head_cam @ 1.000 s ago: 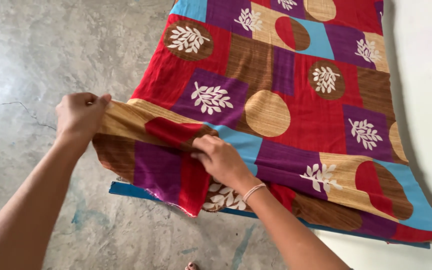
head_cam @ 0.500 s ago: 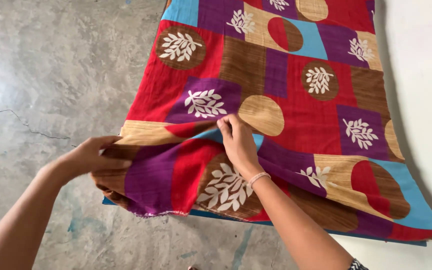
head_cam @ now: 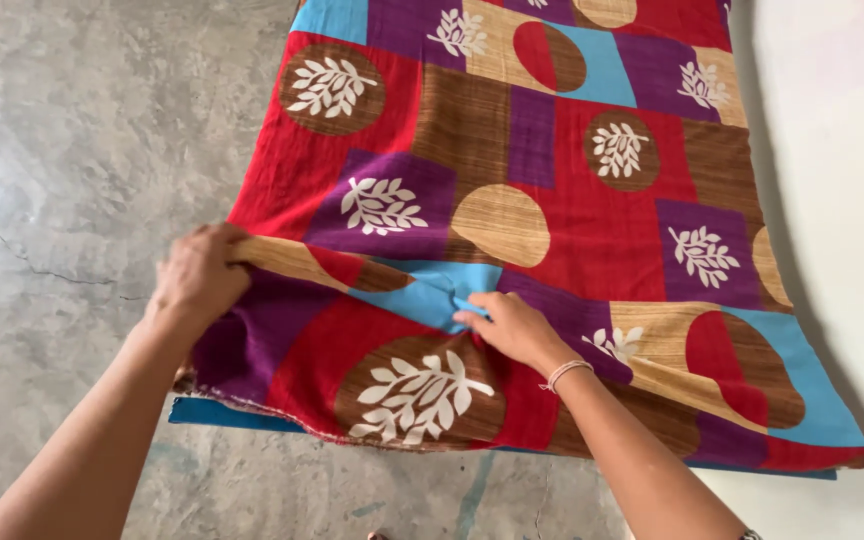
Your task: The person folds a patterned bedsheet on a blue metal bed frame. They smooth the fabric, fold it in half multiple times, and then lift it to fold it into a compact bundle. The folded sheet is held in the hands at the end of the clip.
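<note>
We see a patchwork cloth (head_cam: 552,200) in red, purple, brown and blue, leaf-printed, spread flat across centre frame, its near-left corner rumpled.

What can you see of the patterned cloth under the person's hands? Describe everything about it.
The patterned cloth looks like thin woven fabric, printed with red, purple, brown, tan and light blue blocks, tan circles and white leaf sprigs. It lies spread over a blue mat on the grey floor, beside a white wall. Its near corner is creased and bunched. The left hand grips the bunched edge; the right hand presses on a light blue fold.
</note>
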